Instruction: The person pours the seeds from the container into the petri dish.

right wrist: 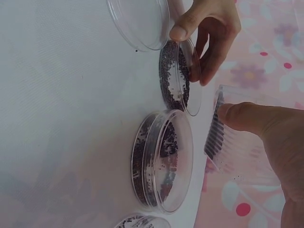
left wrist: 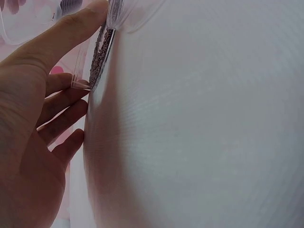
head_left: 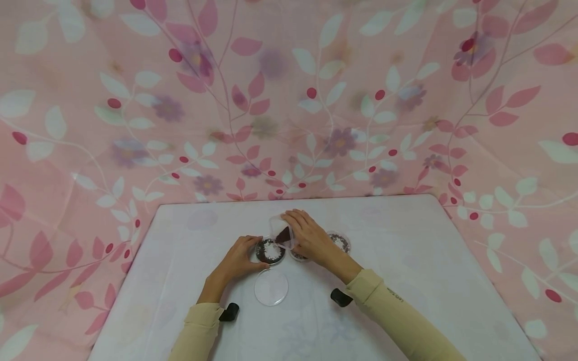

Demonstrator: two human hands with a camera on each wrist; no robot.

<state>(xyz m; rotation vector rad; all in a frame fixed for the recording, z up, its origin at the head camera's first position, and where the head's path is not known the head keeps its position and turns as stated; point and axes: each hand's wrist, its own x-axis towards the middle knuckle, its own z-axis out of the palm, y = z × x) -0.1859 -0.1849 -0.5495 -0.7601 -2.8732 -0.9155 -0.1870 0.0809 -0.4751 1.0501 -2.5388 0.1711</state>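
Note:
My left hand (head_left: 237, 258) holds a clear petri dish (head_left: 278, 257) by its sides on the white-covered table, thumb toward me and fingers on the far rim. Dark granules ring the dish's white middle. Just above and to the right, my right hand (head_left: 311, 243) grips a clear plastic container (head_left: 274, 224), tilted toward the dish. Dark granules (head_left: 283, 234) are heaped in its lower part; its ribbed wall shows in the right wrist view, under my thumb (right wrist: 235, 116). Nearer me lies a round clear lid (head_left: 271, 288), by the left thumb.
Beside the held dish stands a second petri dish (right wrist: 161, 161) with dark granules, a clear cover over it, partly hidden under my right hand in the head view. A third granule-filled dish (head_left: 340, 240) stands farther right. Pink floral cloth (head_left: 289, 125) hangs behind the table.

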